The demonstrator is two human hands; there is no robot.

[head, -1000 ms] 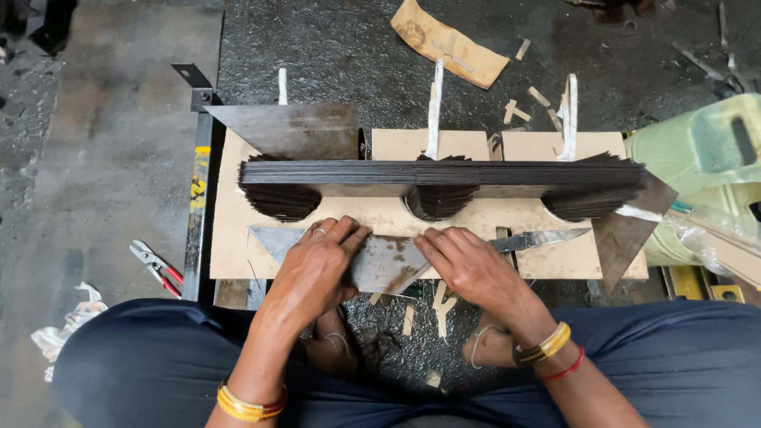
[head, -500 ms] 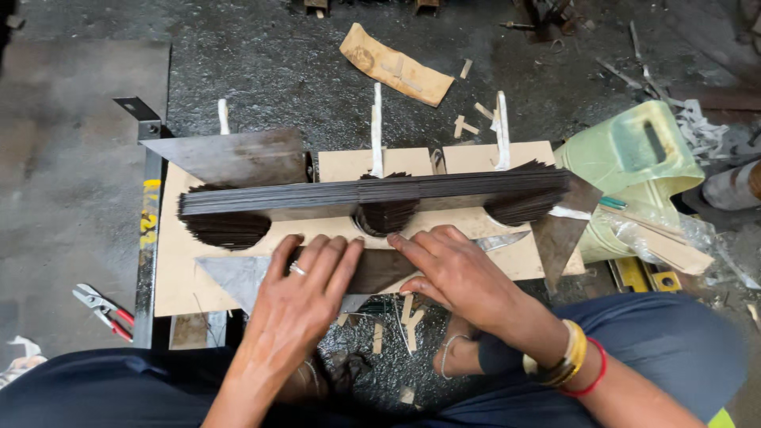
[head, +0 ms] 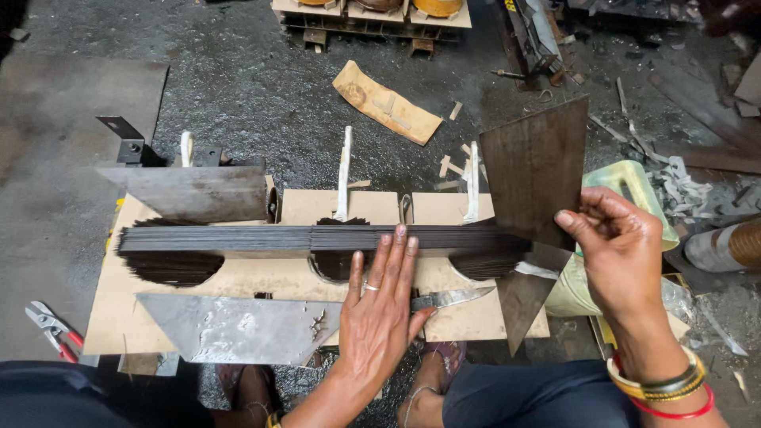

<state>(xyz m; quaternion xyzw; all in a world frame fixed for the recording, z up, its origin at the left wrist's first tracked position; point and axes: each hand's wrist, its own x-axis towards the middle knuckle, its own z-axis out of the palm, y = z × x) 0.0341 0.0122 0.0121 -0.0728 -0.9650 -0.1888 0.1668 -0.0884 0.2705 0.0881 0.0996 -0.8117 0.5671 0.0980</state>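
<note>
A dark brown-grey metal sheet (head: 533, 170) with a dull, streaked surface is held up. The stack of thin plates (head: 309, 238) is seen as near-black, finely lined along its edge. The flat plate (head: 230, 326) in front is pale grey, mottled with scratches and light spots. Plain tan is shown by the cardboard (head: 254, 281). White is worn by the upright strips (head: 344, 170). Red handles are carried by the pliers (head: 52, 329). Yellow and red bangles (head: 662, 387) are seen, and a pale green can (head: 626, 190).
</note>
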